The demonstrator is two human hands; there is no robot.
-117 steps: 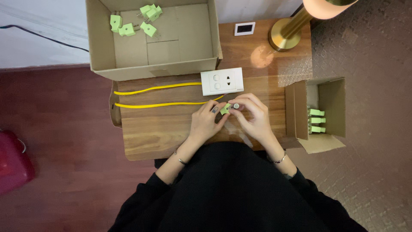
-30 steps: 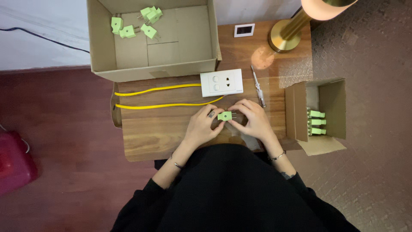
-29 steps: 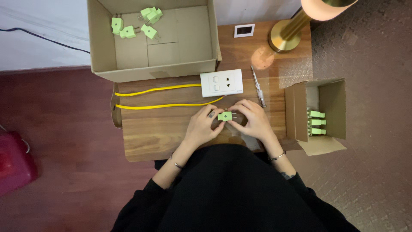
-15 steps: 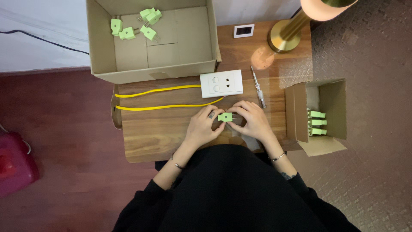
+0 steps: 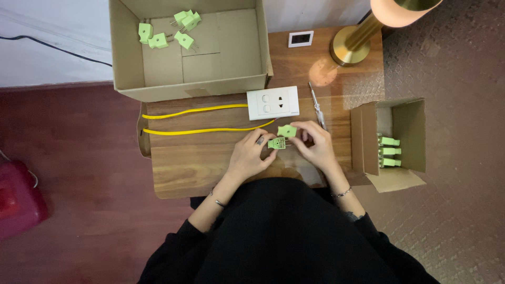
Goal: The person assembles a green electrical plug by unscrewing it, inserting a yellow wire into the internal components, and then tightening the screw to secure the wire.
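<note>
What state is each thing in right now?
Left hand: holding green plug part.
Right hand: at second green piece.
Big box: open, loose plugs inside.
Small box: open, plugs in a row.
Lamp: lit.
Screwdriver: lying untouched.

small wooden table (image 5: 200,163), grain running left-right. landmark: white socket plate (image 5: 273,102), lying flat near table centre. left of it, two yellow cables (image 5: 200,121) lie along the top. behind-left, large open cardboard box (image 5: 189,87). just right, screwdriver (image 5: 317,107). behind-right, brass lamp base (image 5: 351,44) and small white device (image 5: 301,39).
</note>
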